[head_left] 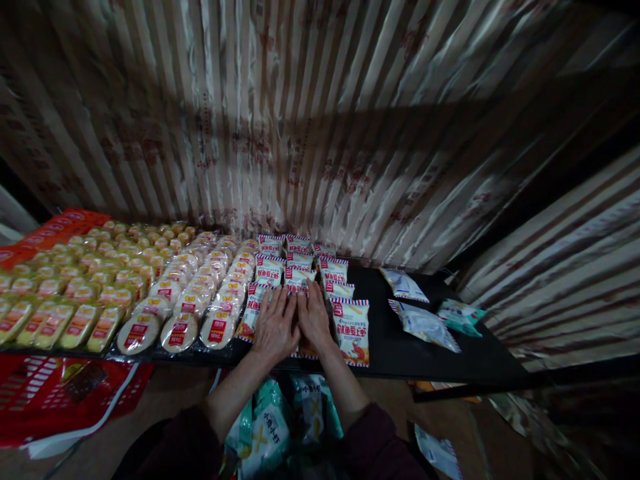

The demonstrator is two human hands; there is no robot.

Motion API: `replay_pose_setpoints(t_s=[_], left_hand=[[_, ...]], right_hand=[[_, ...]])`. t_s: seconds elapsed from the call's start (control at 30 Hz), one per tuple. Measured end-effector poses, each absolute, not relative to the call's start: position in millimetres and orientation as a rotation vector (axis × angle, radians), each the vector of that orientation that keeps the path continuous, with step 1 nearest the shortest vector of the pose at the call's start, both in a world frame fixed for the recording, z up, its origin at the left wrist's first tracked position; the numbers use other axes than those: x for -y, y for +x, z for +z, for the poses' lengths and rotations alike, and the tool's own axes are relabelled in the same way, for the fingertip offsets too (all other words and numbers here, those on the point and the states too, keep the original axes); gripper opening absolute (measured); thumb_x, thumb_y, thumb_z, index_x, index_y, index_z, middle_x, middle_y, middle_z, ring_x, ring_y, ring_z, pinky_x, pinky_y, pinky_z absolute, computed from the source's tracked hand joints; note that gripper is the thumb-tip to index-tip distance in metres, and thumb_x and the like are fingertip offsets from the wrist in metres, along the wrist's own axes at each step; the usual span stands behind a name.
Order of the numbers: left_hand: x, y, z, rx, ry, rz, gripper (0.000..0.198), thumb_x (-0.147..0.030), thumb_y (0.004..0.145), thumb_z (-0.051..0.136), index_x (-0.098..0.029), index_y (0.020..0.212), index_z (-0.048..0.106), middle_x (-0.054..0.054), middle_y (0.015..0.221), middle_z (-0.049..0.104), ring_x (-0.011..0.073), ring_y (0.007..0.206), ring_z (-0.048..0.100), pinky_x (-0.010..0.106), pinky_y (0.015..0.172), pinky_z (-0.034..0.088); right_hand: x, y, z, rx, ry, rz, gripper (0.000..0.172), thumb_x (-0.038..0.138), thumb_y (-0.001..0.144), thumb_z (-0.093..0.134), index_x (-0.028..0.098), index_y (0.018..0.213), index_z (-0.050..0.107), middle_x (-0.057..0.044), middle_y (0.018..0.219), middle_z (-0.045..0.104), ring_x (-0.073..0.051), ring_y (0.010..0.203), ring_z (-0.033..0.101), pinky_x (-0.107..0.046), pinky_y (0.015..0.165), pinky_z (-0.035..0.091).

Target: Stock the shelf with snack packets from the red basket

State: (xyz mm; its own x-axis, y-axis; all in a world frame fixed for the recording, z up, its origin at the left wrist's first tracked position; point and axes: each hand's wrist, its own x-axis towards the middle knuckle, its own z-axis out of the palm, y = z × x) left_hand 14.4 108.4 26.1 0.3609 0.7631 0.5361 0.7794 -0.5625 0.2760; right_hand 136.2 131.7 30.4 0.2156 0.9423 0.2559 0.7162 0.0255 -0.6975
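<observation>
My left hand (274,325) and my right hand (314,316) lie side by side, fingers stretched flat, on a column of white snack packets with red-and-blue striped edges (299,275) on a black table (400,347). More of the same packets flank them: one (352,329) just right of my right hand, one (253,308) just left of my left hand. Neither hand grips anything; both press down on the packets beneath them.
Rows of round cakes in clear wrappers (180,330) and yellow bars (55,323) fill the table's left. A few pale packets (423,323) lie loose at right. A red bag (60,393) sits on the floor at left, and a bag of snacks (280,427) below the table edge. A striped curtain (300,133) hangs behind.
</observation>
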Motion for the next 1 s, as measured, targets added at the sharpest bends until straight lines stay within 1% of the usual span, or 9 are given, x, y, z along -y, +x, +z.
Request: replay_pose_setpoints(t_s=[0.23,0.33,0.47,0.53,0.63,0.77,0.93,1.0], left_hand=[[-118,19,27,1.461,-2.597,-0.964,0.061,-0.030,0.079,0.053,-0.010,0.136,0.044,0.017,0.144,0.043,0.0302,0.137,0.034,0.053,0.116,0.021],[-121,20,29,1.452,-2.583,-0.975,0.059,-0.031,0.080,0.052,-0.009,0.135,0.046,0.018,0.143,0.044,0.0305,0.137,0.034,0.054,0.115,0.021],[-127,18,30,1.443,-2.555,-0.998,0.056,-0.034,0.082,0.051,-0.008,0.131,0.049,0.020,0.141,0.045,0.0312,0.136,0.036,0.054,0.114,0.025],[-130,16,32,1.448,-2.537,-1.007,0.053,-0.035,0.083,0.051,-0.008,0.129,0.052,0.020,0.141,0.046,0.0312,0.135,0.037,0.054,0.114,0.026],[-132,15,34,1.467,-2.515,-1.015,0.050,-0.038,0.085,0.050,-0.010,0.126,0.055,0.019,0.138,0.049,0.0311,0.134,0.039,0.053,0.113,0.026],[-134,16,34,1.470,-2.523,-1.015,0.050,-0.041,0.087,0.048,-0.011,0.126,0.055,0.019,0.137,0.050,0.0307,0.132,0.041,0.054,0.113,0.026],[-135,18,32,1.451,-2.550,-1.001,0.048,-0.041,0.088,0.047,-0.012,0.126,0.055,0.018,0.136,0.051,0.0301,0.131,0.043,0.054,0.113,0.026],[-136,18,31,1.456,-2.551,-1.003,0.048,-0.040,0.088,0.047,-0.013,0.127,0.055,0.017,0.134,0.054,0.0299,0.130,0.044,0.054,0.113,0.027]], right_hand=[[-137,142,27,1.555,-1.762,0.369,0.062,0.048,0.093,0.027,0.009,0.138,0.041,-0.019,0.147,0.037,-0.027,0.140,0.026,-0.047,0.113,0.026],[-144,143,32,1.576,-1.744,0.314,0.061,0.049,0.093,0.027,0.010,0.138,0.042,-0.017,0.148,0.036,-0.027,0.141,0.024,-0.048,0.113,0.025],[-162,142,44,1.618,-1.750,0.286,0.061,0.047,0.093,0.026,0.009,0.139,0.039,-0.017,0.145,0.038,-0.027,0.141,0.024,-0.049,0.113,0.024],[-173,143,51,1.639,-1.761,0.270,0.060,0.046,0.094,0.026,0.010,0.140,0.038,-0.018,0.144,0.040,-0.028,0.140,0.026,-0.049,0.112,0.025],[-190,147,62,1.680,-1.794,0.289,0.058,0.044,0.094,0.028,0.012,0.141,0.036,-0.017,0.142,0.043,-0.027,0.137,0.033,-0.046,0.111,0.028],[-208,152,74,1.715,-1.925,0.385,0.056,0.041,0.095,0.030,0.012,0.142,0.035,-0.017,0.141,0.045,-0.026,0.135,0.038,-0.042,0.109,0.031],[-225,152,78,1.749,-2.066,0.447,0.059,0.047,0.095,0.025,0.013,0.143,0.035,-0.016,0.143,0.044,-0.026,0.132,0.043,-0.040,0.106,0.035],[-230,152,76,1.792,-2.080,0.439,0.062,0.048,0.096,0.022,0.010,0.142,0.035,-0.019,0.142,0.045,-0.027,0.130,0.045,-0.041,0.105,0.037]])
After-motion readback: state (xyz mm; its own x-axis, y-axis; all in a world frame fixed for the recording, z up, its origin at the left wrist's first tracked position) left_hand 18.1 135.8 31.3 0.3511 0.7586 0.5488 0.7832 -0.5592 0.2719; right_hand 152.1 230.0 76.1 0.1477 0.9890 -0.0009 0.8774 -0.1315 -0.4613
